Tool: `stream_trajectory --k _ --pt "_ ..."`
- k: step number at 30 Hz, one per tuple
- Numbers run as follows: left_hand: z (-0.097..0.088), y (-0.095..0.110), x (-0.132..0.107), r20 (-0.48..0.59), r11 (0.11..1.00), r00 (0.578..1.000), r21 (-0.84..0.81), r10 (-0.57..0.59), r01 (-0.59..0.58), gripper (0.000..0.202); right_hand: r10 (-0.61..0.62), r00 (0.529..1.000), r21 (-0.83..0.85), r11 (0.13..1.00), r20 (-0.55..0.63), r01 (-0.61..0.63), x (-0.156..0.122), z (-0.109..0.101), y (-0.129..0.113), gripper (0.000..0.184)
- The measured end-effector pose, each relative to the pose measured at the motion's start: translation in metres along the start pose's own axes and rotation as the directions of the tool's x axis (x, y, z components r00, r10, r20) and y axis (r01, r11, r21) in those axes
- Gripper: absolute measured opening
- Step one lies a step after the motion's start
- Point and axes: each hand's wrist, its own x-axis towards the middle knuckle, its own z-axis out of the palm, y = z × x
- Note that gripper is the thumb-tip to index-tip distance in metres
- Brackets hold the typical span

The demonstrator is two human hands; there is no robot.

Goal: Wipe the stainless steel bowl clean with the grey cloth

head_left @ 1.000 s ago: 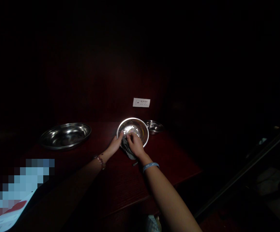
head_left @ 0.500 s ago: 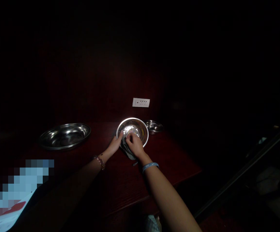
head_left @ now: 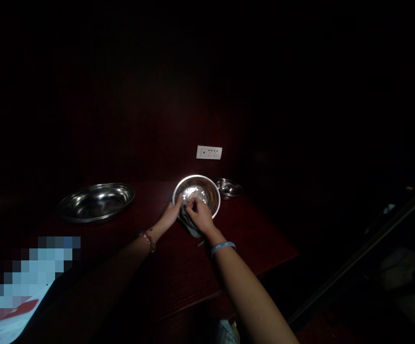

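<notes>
A shiny metal bowl [head_left: 212, 192] is tilted toward me above the dark red table. My left hand [head_left: 170, 215] grips its left rim, thumb on the inside and fingers behind, out of sight. A grey patterned cloth [head_left: 189, 226] hangs over the bowl's near side, below my hands. My right hand [head_left: 202, 217] is closed at the bowl's near inner side, fingers pinched together on the cloth's upper part. Its fingertips are partly hidden. Bright reflections and a yellowish patch show inside the bowl.
A wide, shallow metal basin [head_left: 98, 203] sits on the table [head_left: 254, 239] at left. Behind the bowl at right is a smaller metal bowl [head_left: 229, 187]. A white socket panel [head_left: 209, 152] is on the dark wall. The table's front edge runs below my arms.
Barely anything differs. My right hand has shifted very slightly at the bowl's inner side, while the bowl and my left hand stay in place.
</notes>
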Motion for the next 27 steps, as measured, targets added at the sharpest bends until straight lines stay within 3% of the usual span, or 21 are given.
stream_trajectory --k 13,27 --pt "0.0 0.001 -0.001 -0.009 1.0 1.0 0.0 -0.005 0.005 0.042 -0.034 0.999 -0.043 0.999 -0.032 0.033 0.001 0.005 0.007 0.006" --pt "0.001 0.005 -0.002 -0.006 0.999 1.0 -0.031 -0.024 0.023 0.045 -0.034 0.999 0.041 0.999 -0.035 0.036 0.003 0.005 0.009 0.01"
